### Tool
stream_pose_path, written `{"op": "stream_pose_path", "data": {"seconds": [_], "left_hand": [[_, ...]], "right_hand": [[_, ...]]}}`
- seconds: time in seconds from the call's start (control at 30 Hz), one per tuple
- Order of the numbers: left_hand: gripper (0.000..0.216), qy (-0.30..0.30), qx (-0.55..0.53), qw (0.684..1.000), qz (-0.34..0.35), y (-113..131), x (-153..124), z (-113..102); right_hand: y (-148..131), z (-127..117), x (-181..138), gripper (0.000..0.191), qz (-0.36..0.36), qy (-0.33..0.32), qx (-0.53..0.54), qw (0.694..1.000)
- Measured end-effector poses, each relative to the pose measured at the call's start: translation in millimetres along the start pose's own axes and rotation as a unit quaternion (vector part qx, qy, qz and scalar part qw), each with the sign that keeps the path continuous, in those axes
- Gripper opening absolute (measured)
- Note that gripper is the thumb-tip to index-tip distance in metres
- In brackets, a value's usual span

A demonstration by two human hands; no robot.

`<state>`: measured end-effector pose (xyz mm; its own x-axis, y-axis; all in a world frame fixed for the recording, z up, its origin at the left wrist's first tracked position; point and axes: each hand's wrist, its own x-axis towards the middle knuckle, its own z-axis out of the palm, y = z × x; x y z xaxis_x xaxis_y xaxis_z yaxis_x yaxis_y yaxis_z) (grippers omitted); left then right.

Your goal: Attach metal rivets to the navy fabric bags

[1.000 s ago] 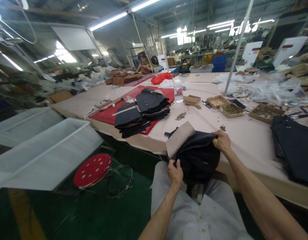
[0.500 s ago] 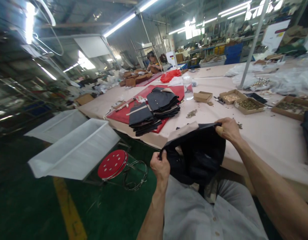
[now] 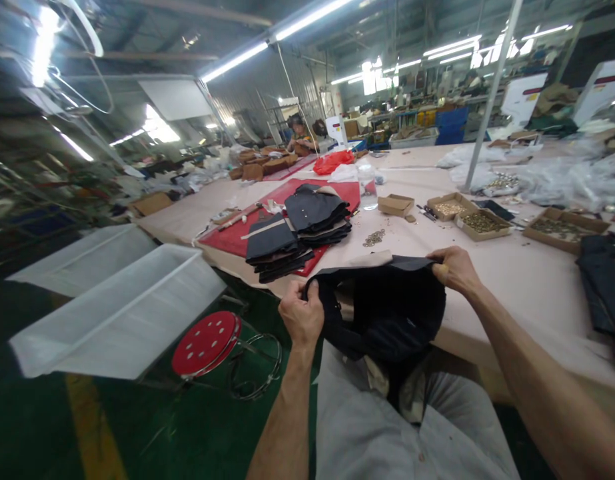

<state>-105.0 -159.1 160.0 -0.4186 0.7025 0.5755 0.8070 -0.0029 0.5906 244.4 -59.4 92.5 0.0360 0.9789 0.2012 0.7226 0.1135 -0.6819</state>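
Stretched between my hands is a black cloth bag (image 3: 387, 333), its mouth pulled wide and a pale strip showing along the rim. My left hand (image 3: 302, 312) is closed on the left end of the rim, thumb on top. My right hand (image 3: 457, 270) pinches the opposite end, over the table edge. The lower part of the bag hangs above my lap. A stack of dark fabric pieces (image 3: 320, 207) lies just beyond on a red mat (image 3: 227, 238). Small metal rings (image 3: 374, 237) lie loose on the table past the rim.
Cardboard boxes of small metal parts (image 3: 482, 223) stand on the table (image 3: 537, 293) at right, near a metal pole (image 3: 492, 100). More dark cloth (image 3: 607, 273) lies at the right edge. White bins (image 3: 122, 307) and a red stool (image 3: 207, 343) stand left. A person (image 3: 300, 137) sits at the far end.
The view has turned slightly right, so the surroundings sit further left. My left hand has moved a little outward and up, and the bag's mouth is spread wider. Both grips stay.
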Motion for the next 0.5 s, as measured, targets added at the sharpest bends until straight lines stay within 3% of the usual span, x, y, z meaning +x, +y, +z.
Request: {"op": "stream_pose_path", "data": {"seconds": [0.27,0.5], "left_hand": [[0.026,-0.018,0.051,0.997,-0.057,-56,-12,-9],[0.028,-0.019,0.068,0.995,-0.074,-58,-12,-11]], "right_hand": [[-16,8,-18,0.038,-0.078,0.023,-0.016,0.997],[-36,7,-19,0.036,-0.129,0.013,-0.065,0.989]]}}
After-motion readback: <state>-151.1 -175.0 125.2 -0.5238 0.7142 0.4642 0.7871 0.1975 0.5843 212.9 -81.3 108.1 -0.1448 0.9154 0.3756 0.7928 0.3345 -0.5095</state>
